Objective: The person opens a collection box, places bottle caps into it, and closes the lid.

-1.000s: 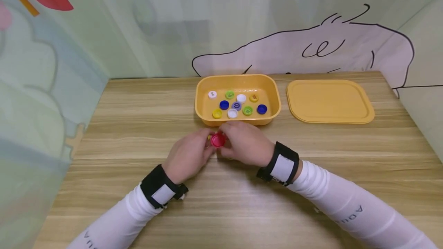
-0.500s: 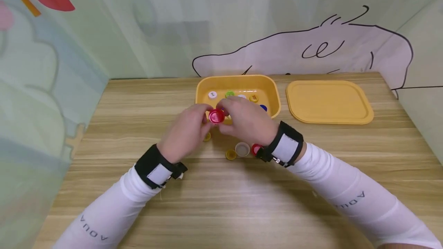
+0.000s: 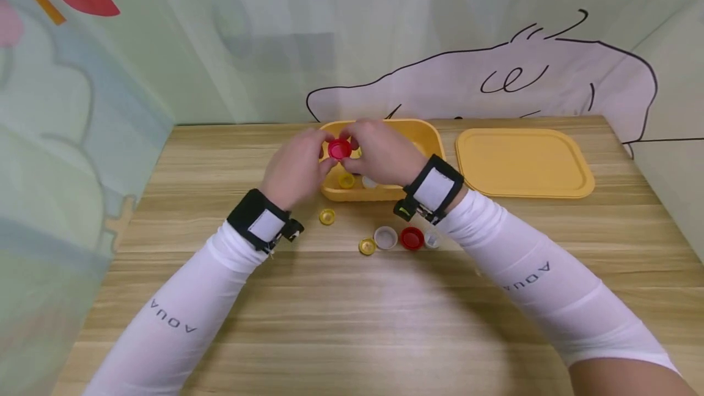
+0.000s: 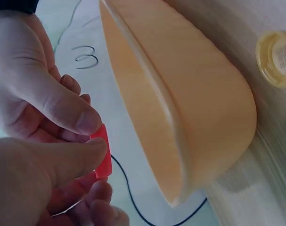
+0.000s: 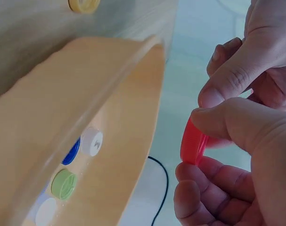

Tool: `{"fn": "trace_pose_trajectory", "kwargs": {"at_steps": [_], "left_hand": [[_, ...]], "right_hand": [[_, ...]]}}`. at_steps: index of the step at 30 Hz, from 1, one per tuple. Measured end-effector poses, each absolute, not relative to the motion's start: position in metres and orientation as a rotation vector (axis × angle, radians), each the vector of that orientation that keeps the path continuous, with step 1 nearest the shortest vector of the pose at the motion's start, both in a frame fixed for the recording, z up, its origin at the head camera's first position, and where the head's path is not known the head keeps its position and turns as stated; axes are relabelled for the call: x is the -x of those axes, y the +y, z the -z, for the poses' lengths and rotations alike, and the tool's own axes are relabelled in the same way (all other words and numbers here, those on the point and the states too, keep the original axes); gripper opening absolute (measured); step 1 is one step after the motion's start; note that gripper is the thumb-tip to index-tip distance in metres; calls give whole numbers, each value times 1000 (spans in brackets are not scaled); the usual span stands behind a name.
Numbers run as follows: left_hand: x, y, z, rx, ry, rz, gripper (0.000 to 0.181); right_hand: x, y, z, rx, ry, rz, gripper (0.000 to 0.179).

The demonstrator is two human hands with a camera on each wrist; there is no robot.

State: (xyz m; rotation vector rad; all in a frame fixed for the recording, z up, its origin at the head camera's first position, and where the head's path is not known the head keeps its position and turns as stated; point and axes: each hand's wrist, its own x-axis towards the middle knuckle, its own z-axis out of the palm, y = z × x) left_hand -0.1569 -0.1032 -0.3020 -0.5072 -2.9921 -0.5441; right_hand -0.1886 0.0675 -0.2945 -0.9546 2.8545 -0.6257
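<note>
A red bottle cap (image 3: 340, 149) is held up over the left part of a yellow-orange plastic box (image 3: 379, 193). My left hand (image 3: 296, 167) pinches the cap from the left. From the other side my right hand (image 3: 382, 151) pinches it too. In the right wrist view the red cap (image 5: 193, 141) stands on edge between thumbs and fingertips, clear of the box wall (image 5: 110, 94). Inside the box lie several caps, among them a yellow one (image 3: 346, 181), a green one (image 5: 64, 184) and a white one (image 5: 92, 141). My right hand hides much of the box's inside from the head view.
Several caps lie on the wooden table (image 3: 341, 322) in front of the box: yellow (image 3: 327, 217), another yellow (image 3: 366, 246), white (image 3: 385, 238), red (image 3: 412, 238) and a whitish one (image 3: 432, 239). A flat yellow-orange lid (image 3: 525, 162) rests right of the box. A printed curtain (image 3: 247, 47) stands behind.
Both hands have lifted the red cap from the table before the box and carried it away from me, over the box. The caps on the table have come into view.
</note>
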Motion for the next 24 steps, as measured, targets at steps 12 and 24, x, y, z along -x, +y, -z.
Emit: {"fn": "trace_pose_trajectory", "kwargs": {"at_steps": [12, 24], "left_hand": [[188, -102, 325, 441, -3059, 403, 34], [186, -102, 327, 384, -3067, 443, 42]], "right_hand": [[217, 56, 315, 801, 2775, 552, 42], [220, 59, 322, 767, 2726, 564, 46]]}}
